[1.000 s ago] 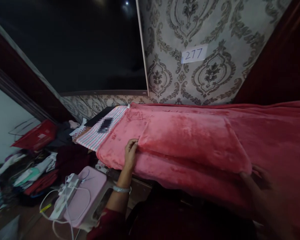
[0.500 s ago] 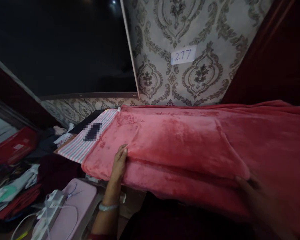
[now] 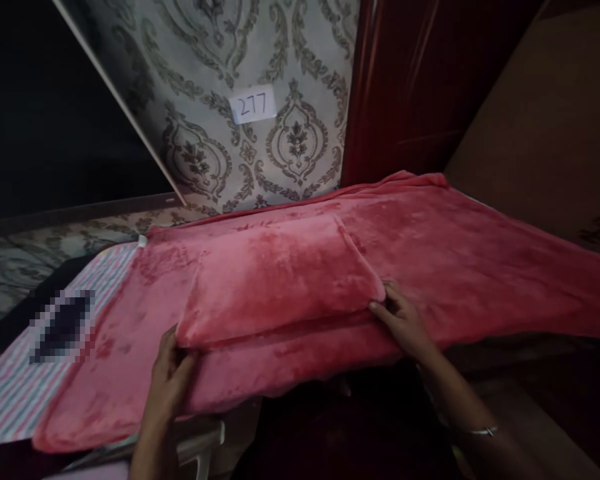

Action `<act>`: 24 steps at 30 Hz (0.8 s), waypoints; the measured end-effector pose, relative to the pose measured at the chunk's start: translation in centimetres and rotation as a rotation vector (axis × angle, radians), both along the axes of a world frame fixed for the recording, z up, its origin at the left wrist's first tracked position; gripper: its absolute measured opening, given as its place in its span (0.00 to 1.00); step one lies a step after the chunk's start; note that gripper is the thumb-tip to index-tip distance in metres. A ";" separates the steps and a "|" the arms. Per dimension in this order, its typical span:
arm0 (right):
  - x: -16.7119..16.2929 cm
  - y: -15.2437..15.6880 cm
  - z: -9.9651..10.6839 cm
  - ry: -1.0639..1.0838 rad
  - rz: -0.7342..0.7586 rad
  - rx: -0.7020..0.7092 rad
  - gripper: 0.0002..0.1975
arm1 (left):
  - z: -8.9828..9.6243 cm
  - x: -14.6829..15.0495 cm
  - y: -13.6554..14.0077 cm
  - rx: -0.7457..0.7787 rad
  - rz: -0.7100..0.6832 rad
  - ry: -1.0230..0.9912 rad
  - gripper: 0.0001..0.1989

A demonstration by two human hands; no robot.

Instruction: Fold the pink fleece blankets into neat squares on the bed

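Red plush cloth lies mid-frame on a bigger red blanket, long side running left to right; same colour and pile, so the borders are easiest to read at the right edge and the shadowed front edge. Folded or stuffed, can't tell. Left hand, lower left of centre, is closed on the cloth's near left corner, thumb toward the front edge, other fingers round the side; tips partly hidden. Right hand, right of centre, has the near right corner clamped between thumb and fingers. Holding one corner each probably keeps the near edge straight and the load even; a single-hand grip would likely let the other end sag. Dark shadow under the front edge suggests it's slightly raised off the blanket. Blanket seems spread wide to give a soft base, reaching the right of the frame and hanging a little over the front. Striped cloth at lower left, next to the blanket's left edge, seems to serve as a mat for a pixelated dark item, well apart from both hands. Paper label marked 277 sits on the wall, upper middle, presumably placed there to be readable.
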State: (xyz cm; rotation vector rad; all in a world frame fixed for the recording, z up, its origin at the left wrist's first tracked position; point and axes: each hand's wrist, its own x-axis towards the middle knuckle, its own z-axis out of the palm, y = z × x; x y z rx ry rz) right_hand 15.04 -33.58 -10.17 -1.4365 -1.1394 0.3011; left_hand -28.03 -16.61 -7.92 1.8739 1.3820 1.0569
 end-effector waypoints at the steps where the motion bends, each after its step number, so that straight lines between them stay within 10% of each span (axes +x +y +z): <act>1: 0.1 -0.1 -0.2 -0.051 0.017 0.004 0.14 | -0.2 -0.5 0.2 0.009 -0.032 0.059 0.32; 11: 0.1 -2.1 -1.2 -0.452 -0.028 -0.039 0.40 | -0.8 -0.3 0.5 0.484 -0.087 0.382 0.38; 24: 0.3 -1.2 -0.3 -0.501 -0.027 -0.134 0.31 | 0.4 1.0 -0.1 0.286 0.057 0.387 0.32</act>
